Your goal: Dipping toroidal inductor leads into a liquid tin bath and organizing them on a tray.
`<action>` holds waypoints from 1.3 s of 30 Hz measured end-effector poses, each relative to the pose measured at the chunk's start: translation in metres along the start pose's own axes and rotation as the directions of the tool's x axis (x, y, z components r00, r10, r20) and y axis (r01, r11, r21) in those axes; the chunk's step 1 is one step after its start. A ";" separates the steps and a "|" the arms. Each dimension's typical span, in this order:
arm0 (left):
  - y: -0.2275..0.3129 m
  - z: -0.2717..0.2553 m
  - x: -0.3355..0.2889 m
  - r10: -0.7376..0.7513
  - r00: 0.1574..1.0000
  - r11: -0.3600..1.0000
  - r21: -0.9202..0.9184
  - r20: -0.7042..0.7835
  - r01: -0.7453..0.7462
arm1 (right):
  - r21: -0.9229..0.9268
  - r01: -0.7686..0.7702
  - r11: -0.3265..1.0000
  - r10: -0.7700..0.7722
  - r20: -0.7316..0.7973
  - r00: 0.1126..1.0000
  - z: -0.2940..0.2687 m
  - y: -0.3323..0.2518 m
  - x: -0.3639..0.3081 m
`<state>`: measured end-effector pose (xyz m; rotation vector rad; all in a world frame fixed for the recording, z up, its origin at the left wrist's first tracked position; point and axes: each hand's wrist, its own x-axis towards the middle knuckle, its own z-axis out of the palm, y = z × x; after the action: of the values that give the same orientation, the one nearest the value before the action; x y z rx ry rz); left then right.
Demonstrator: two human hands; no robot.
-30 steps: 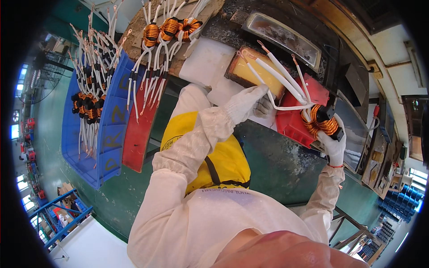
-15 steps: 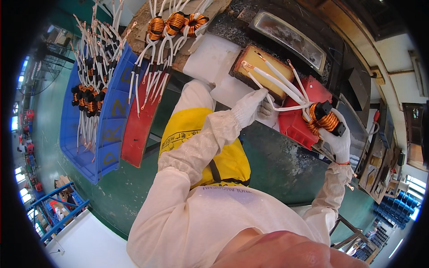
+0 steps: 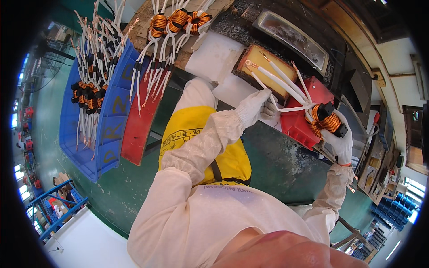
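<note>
My right hand (image 3: 340,145), in a white glove, is wrapped round a copper-wound ring coil (image 3: 320,124) with black end pieces. Several white sleeved leads (image 3: 290,87) run from the coil toward the upper left, their bare copper ends and ring terminals above a brown-edged tray (image 3: 283,96) with a smooth yellow surface. My left hand (image 3: 255,107), also gloved, pinches one white lead (image 3: 290,108) that bends back to the coil. Just under the coil and leads is a red plastic container (image 3: 296,130).
Beyond the tray lies a metal-rimmed trough (image 3: 292,41) with a greyish, shiny surface. More copper coils (image 3: 177,20) rest on a board at upper left, leads hanging over a red panel (image 3: 134,143). A blue bin (image 3: 111,147) at left holds stacked coils. Shelving (image 3: 58,207) stands lower left.
The bench and the things on it appear slightly farther right in the picture. Both hands keep their hold on the coil and the lead.
</note>
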<state>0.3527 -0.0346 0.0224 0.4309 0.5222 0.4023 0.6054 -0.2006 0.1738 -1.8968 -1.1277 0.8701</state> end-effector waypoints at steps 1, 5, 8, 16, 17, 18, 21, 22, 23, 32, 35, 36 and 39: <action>-0.001 0.001 0.000 0.001 1.000 1.000 -0.002 -0.001 -0.001 | -0.005 -0.003 1.000 0.003 -0.001 1.000 -0.001 0.002 -0.001; -0.004 0.000 0.002 0.001 1.000 1.000 0.004 0.007 -0.001 | -0.044 0.005 0.999 -0.006 -0.009 1.000 -0.004 0.006 -0.002; -0.003 0.000 0.003 -0.007 1.000 1.000 0.021 -0.002 0.007 | -0.068 -0.014 0.998 0.014 -0.004 1.000 -0.005 0.005 -0.001; -0.004 -0.002 0.006 -0.032 0.999 0.999 0.021 -0.002 0.032 | -0.027 -0.042 0.999 0.042 -0.007 0.999 -0.007 0.005 0.000; -0.004 -0.003 0.006 -0.033 0.999 0.999 0.017 0.001 0.033 | -0.018 -0.048 0.999 0.048 -0.011 0.999 -0.007 0.005 0.000; -0.004 -0.003 0.006 -0.034 0.999 0.999 0.014 0.003 0.034 | -0.018 -0.048 0.999 0.048 -0.010 0.999 -0.007 0.004 0.000; -0.004 -0.002 0.006 -0.030 1.000 0.999 0.018 -0.003 0.030 | -0.039 -0.050 0.998 0.050 -0.005 0.999 -0.006 0.001 0.001; -0.004 -0.003 0.006 -0.029 1.000 0.999 0.018 -0.003 0.030 | -0.034 -0.055 0.998 0.055 0.002 0.998 -0.007 0.001 0.002; -0.004 -0.003 0.006 -0.032 0.999 0.999 0.014 -0.001 0.032 | -0.030 -0.060 0.998 0.061 0.009 0.998 -0.007 0.000 0.003; -0.004 -0.003 0.012 -0.058 0.998 0.998 -0.013 0.041 0.058 | 0.105 -0.071 0.992 0.075 -0.037 0.997 -0.004 0.009 0.000; -0.005 -0.005 0.016 -0.060 0.997 0.997 -0.037 0.050 0.062 | 0.076 -0.053 0.996 0.055 -0.031 0.998 -0.005 0.010 0.001; -0.006 -0.005 0.016 -0.070 0.996 0.997 -0.042 0.051 0.072 | 0.076 -0.052 0.996 0.055 -0.030 0.998 -0.005 0.011 0.001; -0.003 -0.002 0.015 -0.082 0.996 0.996 -0.028 0.038 0.083 | 0.092 -0.068 0.993 0.071 -0.031 0.997 -0.007 0.013 0.001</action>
<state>0.3644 -0.0300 0.0136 0.3863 0.4958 0.3213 0.6165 -0.2059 0.1661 -1.8780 -0.9899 0.9081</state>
